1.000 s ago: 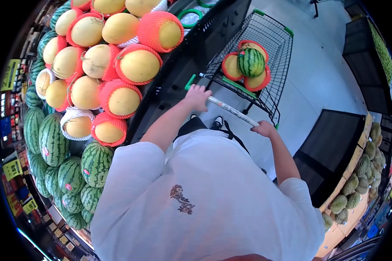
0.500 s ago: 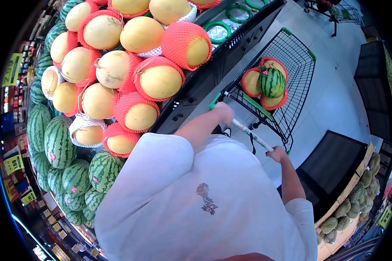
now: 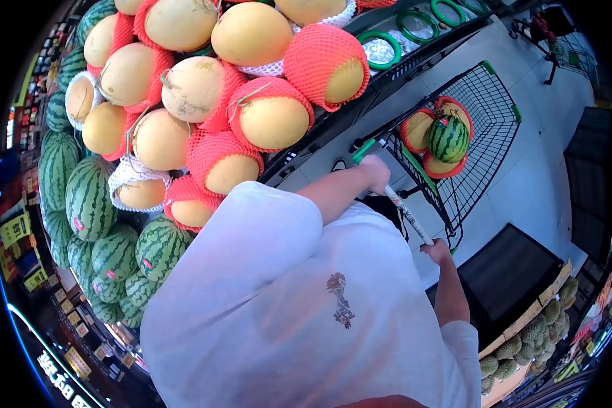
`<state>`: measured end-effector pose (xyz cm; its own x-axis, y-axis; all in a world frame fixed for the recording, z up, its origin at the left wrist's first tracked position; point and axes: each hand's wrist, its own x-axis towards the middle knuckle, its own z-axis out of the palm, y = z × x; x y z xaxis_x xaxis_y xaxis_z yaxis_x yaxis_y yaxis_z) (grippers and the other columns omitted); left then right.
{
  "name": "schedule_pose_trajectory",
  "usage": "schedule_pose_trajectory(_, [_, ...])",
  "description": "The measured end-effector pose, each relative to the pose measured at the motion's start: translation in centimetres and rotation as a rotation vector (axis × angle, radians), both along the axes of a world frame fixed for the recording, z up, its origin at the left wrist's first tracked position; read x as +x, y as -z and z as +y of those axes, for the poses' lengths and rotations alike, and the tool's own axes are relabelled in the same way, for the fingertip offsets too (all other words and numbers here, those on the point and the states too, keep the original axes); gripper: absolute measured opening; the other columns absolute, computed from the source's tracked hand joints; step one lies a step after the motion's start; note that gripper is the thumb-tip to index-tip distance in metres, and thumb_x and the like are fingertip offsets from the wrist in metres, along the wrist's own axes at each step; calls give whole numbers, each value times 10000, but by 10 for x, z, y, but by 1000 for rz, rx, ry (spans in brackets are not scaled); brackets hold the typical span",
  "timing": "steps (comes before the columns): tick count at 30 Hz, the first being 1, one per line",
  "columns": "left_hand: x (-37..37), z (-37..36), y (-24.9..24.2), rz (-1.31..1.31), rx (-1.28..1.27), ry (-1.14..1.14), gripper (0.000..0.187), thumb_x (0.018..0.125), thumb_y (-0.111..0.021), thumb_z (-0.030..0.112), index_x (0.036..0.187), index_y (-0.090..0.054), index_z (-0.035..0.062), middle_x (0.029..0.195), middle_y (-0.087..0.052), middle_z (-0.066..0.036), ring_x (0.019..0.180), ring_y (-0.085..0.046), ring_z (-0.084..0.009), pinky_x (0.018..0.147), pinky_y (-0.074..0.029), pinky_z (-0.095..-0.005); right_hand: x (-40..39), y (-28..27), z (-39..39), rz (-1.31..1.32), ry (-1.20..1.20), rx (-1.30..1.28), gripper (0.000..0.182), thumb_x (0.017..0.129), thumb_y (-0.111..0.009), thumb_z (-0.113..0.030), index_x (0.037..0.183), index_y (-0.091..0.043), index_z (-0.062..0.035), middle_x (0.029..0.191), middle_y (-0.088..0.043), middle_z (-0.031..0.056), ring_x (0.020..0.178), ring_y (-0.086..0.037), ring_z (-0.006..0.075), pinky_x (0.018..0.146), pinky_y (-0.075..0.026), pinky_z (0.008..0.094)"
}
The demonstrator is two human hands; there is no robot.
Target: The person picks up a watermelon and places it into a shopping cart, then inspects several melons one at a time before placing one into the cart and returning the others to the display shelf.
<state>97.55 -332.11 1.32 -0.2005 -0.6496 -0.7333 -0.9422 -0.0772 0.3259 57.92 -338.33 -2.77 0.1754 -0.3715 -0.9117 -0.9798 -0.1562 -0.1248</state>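
The left hand (image 3: 376, 174) is clamped around the white handle (image 3: 409, 216) of a shopping cart (image 3: 489, 163), next to the green piece (image 3: 364, 151) at its end; the right hand (image 3: 436, 251) is closed on the same handle near its other end. The cart stands on the pale floor (image 3: 540, 166), beyond the hands. In its wire basket a striped watermelon (image 3: 449, 139) rests against three yellow melons (image 3: 417, 130) in red foam nets. To the left, a dark bench (image 3: 391, 85) carries many larger netted melons (image 3: 274, 122) in a heap, with more watermelons (image 3: 90, 198) beside them. At the lower right, spiky durians (image 3: 535, 333) lie near a black panel (image 3: 513, 268).
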Motion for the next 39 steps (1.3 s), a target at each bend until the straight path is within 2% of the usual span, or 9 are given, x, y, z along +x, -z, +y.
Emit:
schedule_pose_trajectory(5, [-5, -10, 3, -11, -28, 33, 279, 771, -715, 310, 986, -811, 161, 977, -771, -54, 917, -735, -259, 753, -574, -411, -6, 3, -13, -64, 29, -37, 545, 721, -790, -366, 1047, -743, 69, 937, -741, 249, 937, -714, 383, 863, -536, 420])
schedule_pose_trajectory(10, [-8, -22, 8, -83, -70, -24, 251, 766, -714, 287, 960, -812, 161, 954, -770, -55, 905, -732, -252, 765, -558, -416, 20, -34, -21, -194, 88, -31, 402, 768, -769, -301, 913, -730, 72, 784, -713, 136, 702, -662, 199, 704, -546, 331])
schedule_pose_trajectory(13, [-18, -12, 24, -170, -164, -11, 237, 780, -731, 283, 966, -803, 155, 955, -757, -52, 954, -699, -224, 926, -464, -424, -9, 20, -41, -257, -125, -89, 451, 822, -706, -295, 1021, -720, 109, 889, -735, 264, 825, -730, 378, 773, -561, 415])
schedule_pose_trajectory(15, [-39, -5, 36, -278, -380, -144, 285, 797, -736, 289, 1044, -771, 150, 1012, -729, -50, 1041, -648, -220, 1007, -378, -423, -34, 58, -57, -308, -119, -119, 457, 830, -698, -296, 1047, -714, 105, 910, -728, 287, 860, -726, 410, 790, -558, 435])
schedule_pose_trajectory(16, [-34, -11, 17, -267, -301, -133, 387, 804, -729, 247, 1169, -679, 131, 1122, -663, -67, 1156, -586, -236, 1035, -366, -405, -33, 62, -65, -338, -98, -145, 463, 837, -689, -297, 1074, -708, 101, 931, -722, 309, 895, -722, 441, 806, -556, 454])
schedule_pose_trajectory(25, [-51, -23, 8, -286, -373, -238, 427, 777, -732, 277, 1165, -669, 112, 1147, -639, -100, 1158, -571, -280, 1114, -322, -442, -11, 7, -90, -299, -137, -137, 422, 785, -743, -363, 971, -770, 15, 782, -730, 182, 752, -720, 327, 750, -561, 417])
schedule_pose_trajectory(32, [-51, -29, 29, -255, -239, -254, 400, 805, -677, 262, 1174, -664, 110, 1212, -630, -126, 1239, -553, -313, 1068, -374, -468, -10, 13, -101, -294, -178, -191, 504, 744, -737, -422, 1114, -776, -81, 1021, -753, 209, 984, -719, 362, 914, -545, 448])
schedule_pose_trajectory(36, [-24, -77, 22, -276, -88, -160, 637, 817, -745, 440, 1360, -569, 158, 1334, -592, -137, 1294, -545, -323, 1068, -398, -494, 4, 26, -145, -294, -249, -227, 499, 744, -702, -447, 1083, -767, -86, 1010, -745, 202, 945, -705, 378, 863, -556, 456])
schedule_pose_trajectory(39, [-33, -83, 20, -287, -120, -141, 670, 824, -752, 485, 1365, -558, 141, 1345, -581, -143, 1304, -531, -339, 1101, -374, -509, 4, 1, -143, -245, -171, -164, 510, 740, -697, -422, 1133, -757, -103, 1071, -746, 176, 1012, -703, 349, 903, -557, 438])
